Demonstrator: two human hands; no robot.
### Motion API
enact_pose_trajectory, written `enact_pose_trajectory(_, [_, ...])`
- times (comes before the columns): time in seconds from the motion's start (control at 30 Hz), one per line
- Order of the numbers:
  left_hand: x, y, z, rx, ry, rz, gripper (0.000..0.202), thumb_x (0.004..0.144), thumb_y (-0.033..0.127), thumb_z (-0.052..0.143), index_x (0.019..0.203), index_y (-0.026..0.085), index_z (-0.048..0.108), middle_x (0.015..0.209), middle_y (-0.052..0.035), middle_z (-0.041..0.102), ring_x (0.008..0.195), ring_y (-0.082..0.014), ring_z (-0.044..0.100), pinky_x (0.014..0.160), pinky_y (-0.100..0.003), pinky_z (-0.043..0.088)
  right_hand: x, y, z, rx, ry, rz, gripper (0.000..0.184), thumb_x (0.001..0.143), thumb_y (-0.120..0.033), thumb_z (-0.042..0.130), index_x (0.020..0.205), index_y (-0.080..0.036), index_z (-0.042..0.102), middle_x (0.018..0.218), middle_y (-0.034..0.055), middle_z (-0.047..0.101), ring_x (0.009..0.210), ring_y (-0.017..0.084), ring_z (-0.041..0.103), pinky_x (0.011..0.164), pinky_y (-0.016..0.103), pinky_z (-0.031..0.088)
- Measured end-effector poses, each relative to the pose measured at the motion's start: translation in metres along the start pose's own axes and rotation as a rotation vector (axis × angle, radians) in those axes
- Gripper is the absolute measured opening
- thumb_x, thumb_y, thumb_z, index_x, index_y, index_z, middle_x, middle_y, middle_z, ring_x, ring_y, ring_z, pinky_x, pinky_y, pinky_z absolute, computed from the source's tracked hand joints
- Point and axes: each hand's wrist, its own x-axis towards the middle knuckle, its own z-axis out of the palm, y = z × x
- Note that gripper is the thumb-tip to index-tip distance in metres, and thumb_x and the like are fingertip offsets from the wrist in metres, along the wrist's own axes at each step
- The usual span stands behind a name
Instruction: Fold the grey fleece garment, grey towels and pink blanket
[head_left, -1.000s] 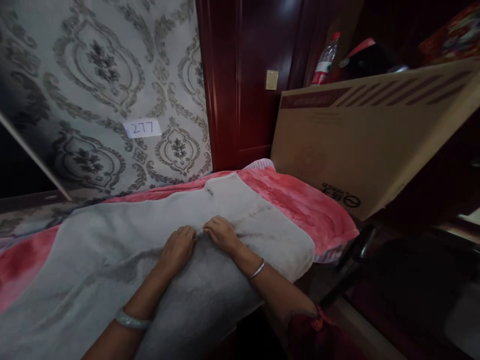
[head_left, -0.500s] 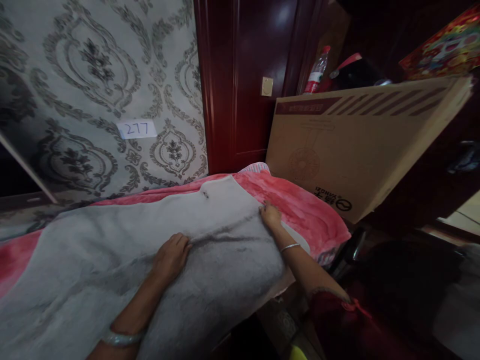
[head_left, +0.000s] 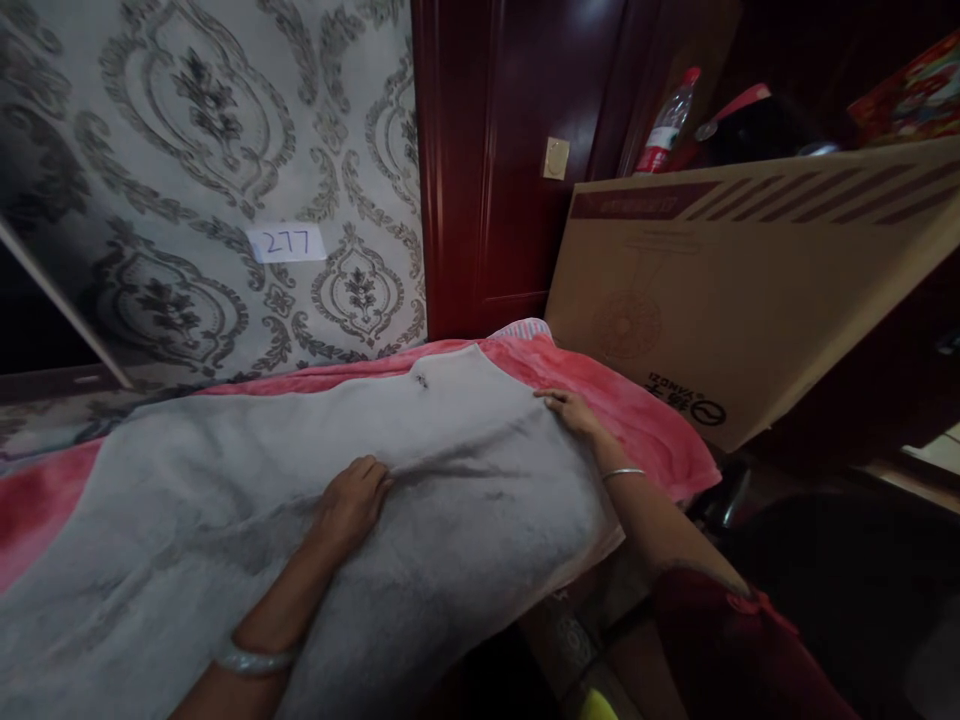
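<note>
A grey plush blanket [head_left: 450,530] lies spread over a pink blanket [head_left: 637,420], with a shallow crease running between my hands. My left hand [head_left: 356,500] rests on the middle of the grey blanket, its fingers curled together and closed on the fabric; the fingertips are partly hidden. At the grey blanket's right edge, my right hand [head_left: 571,410] lies with its fingers stretched out toward the left, touching the cloth near the border. A small dark mark shows on the grey blanket near its far corner.
A large cardboard box [head_left: 660,300] leans at the right, with a red-capped bottle [head_left: 667,125] behind its top edge. A dark red door panel [head_left: 487,200] and patterned wallpaper [head_left: 202,150] bearing a "277" paper [head_left: 287,242] stand beyond the bed.
My right hand has moved slightly outward along the edge and its fingers have straightened. The crease between my hands looks flatter. My left hand stays on the blanket; the view has shifted a little.
</note>
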Motion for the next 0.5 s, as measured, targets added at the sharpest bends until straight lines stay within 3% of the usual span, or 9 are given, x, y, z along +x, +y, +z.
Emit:
enact_pose_trajectory(0.13, [0.001, -0.002, 0.000, -0.009, 0.058, -0.007, 0.025, 0.096, 0.029, 0.040, 0.079, 0.023, 0.057, 0.081, -0.0056, 0.061, 0.080, -0.0219, 0.058, 0.073, -0.034, 0.047, 0.000, 0.003, -0.008, 0.052, 0.026, -0.003, 0.035, 0.082, -0.039, 0.059, 0.106, -0.018, 0.075, 0.104, 0.0068, 0.074, 0.091, 0.020, 0.063, 0.087, 0.034, 0.048])
enact_pose_trajectory(0.37, [0.002, 0.001, -0.001, 0.047, -0.065, -0.006, 0.021, 0.095, 0.025, 0.044, 0.078, 0.023, 0.056, 0.080, -0.0054, 0.060, 0.080, -0.0217, 0.058, 0.071, -0.034, 0.045, -0.008, 0.005, 0.004, -0.020, 0.051, 0.020, 0.028, 0.079, -0.034, 0.056, 0.089, -0.014, 0.074, 0.080, 0.0046, 0.072, 0.069, 0.017, 0.058, 0.068, 0.030, 0.048])
enact_pose_trajectory(0.5, [0.002, 0.003, -0.002, 0.027, -0.064, -0.017, 0.021, 0.095, 0.025, 0.044, 0.077, 0.023, 0.055, 0.080, -0.0051, 0.060, 0.081, -0.0217, 0.058, 0.072, -0.034, 0.045, -0.011, -0.009, 0.001, -0.129, 0.102, -0.031, 0.026, 0.080, -0.026, 0.055, 0.091, -0.014, 0.074, 0.090, 0.0094, 0.073, 0.083, 0.022, 0.061, 0.081, 0.036, 0.048])
